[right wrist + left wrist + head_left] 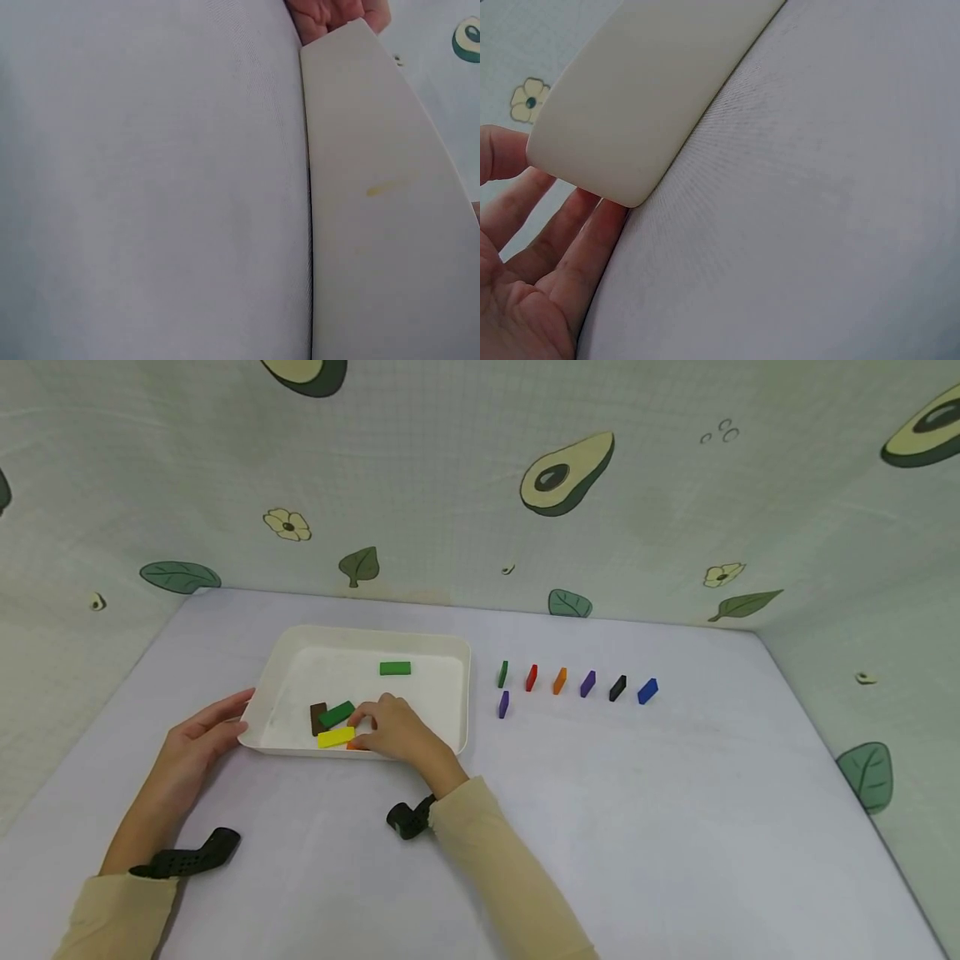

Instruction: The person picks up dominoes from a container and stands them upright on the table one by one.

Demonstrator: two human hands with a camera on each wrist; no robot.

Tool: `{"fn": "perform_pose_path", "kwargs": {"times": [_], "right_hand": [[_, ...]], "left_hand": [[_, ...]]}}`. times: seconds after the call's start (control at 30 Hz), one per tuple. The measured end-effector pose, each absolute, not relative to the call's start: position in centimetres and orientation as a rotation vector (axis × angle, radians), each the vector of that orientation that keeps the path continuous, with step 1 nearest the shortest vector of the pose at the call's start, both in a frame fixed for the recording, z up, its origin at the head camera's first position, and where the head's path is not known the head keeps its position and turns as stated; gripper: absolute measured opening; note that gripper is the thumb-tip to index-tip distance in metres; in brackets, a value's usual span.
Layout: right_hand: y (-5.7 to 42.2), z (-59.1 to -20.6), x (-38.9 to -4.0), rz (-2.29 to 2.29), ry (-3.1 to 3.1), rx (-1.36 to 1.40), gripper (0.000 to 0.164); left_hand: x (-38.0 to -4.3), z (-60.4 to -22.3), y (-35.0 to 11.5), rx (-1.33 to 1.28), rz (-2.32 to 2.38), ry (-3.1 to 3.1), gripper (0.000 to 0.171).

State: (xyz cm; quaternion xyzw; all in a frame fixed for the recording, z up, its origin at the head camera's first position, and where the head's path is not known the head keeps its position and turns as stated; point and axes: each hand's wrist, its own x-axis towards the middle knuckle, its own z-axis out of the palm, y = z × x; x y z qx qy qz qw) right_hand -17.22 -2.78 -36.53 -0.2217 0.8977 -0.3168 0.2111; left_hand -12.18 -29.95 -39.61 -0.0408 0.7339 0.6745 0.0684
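The white tray point(438, 647) has my left hand point(191, 747) at its left end, thumb at the rim and fingers along the outer wall. In the left wrist view, fingers point(577, 247) reach beneath the tray corner point(630, 135). Over the tray's front part, my right hand point(397, 731) pinches the right end of a yellow domino point(335, 737) between thumb and index finger. An orange domino point(355, 746) peeks out under the thumb. Beside them lie a brown domino point(317, 720) and a green domino point(337, 713). The right wrist view shows the tray's outer wall point(382, 247), hiding the right fingers.
Another green domino point(395, 668) lies near the tray's back wall. Right of the tray, several dominoes stand upright in a row, from a green one point(503, 674) to a blue one point(648, 691). A purple domino point(504, 704) stands in front of the row's left end.
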Motion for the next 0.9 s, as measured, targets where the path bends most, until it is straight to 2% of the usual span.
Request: {"fn": "perform_pose_path", "kwargs": {"times": [0.9], "right_hand": [[-2.73,-36.65,-16.53,-0.970,2.550,-0.469,0.023]], "left_hand": [[-12.10,-39.64,-29.83,-0.112,2.057,2.202,0.047]]}}
